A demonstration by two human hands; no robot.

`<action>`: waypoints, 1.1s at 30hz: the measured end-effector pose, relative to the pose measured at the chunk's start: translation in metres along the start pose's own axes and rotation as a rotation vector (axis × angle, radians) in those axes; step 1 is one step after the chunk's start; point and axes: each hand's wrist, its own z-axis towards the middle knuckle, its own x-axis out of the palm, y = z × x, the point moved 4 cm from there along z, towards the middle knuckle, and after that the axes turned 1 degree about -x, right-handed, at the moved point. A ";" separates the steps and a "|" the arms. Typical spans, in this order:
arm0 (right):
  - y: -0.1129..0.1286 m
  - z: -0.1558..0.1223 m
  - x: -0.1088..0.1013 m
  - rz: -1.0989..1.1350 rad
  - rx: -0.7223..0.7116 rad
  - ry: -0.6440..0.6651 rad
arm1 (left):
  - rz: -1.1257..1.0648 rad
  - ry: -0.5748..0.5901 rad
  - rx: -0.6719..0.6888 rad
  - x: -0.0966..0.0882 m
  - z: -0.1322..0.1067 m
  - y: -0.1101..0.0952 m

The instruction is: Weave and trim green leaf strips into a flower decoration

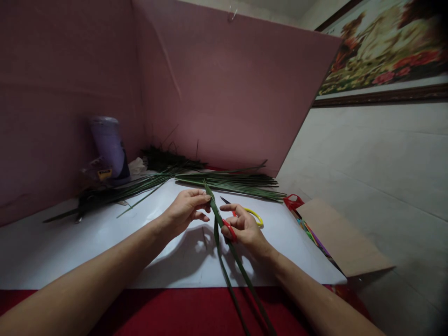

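Observation:
My left hand [191, 210] is closed, its thumb and fingertips pinching a long green leaf [216, 212] near its folded upper end. Two long tails of this leaf hang down past the table's front edge. In my right hand [248, 231] is a pair of red-handled scissors [230, 230], with a red loop around the thumb; the blades are close to the leaf and mostly hidden by it. Just behind the right hand, a yellow handle loop [257, 216] and a dark pointed tip [224, 200] show on the white tabletop, partly covered by the fingers.
Long green leaves [234, 182] lie in a bundle across the back, with more leaves [133, 184] at left. A purple container [108, 147] stands back left. On the right are a cardboard flap [343, 238] and a red plastic item [293, 202]. Pink panels [224, 93] enclose the white table [147, 275].

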 end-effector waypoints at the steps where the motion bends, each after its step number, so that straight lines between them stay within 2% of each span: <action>1: 0.000 0.000 0.000 -0.005 0.004 0.000 | 0.001 0.003 -0.009 0.001 0.000 0.000; 33: 0.001 0.001 -0.001 -0.022 0.007 -0.028 | 0.069 0.101 -0.072 0.007 -0.003 0.004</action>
